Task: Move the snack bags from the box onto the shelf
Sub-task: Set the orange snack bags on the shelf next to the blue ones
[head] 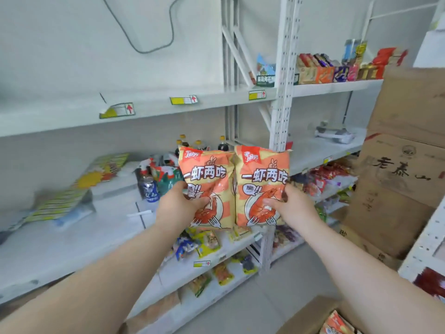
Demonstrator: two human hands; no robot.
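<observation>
Step in hand: the carry. My left hand (178, 203) grips the left bag (209, 174) low down, fingers (199, 201) curled round it. My right hand (291, 206) grips the right bag (262, 174) likewise. Both bags are upright, touching, and held in the air before the shelf (72, 237). The box (310, 317) is near right, with a third bag (337, 321) inside. Next, I judge: set both on bare board and release.

Your left hand (179, 203) and right hand (290, 203) each grip an upright orange snack bag (208, 179) (263, 179), side by side and touching, before the white shelf (72, 239), with the box (310, 317) at lower right.
</observation>
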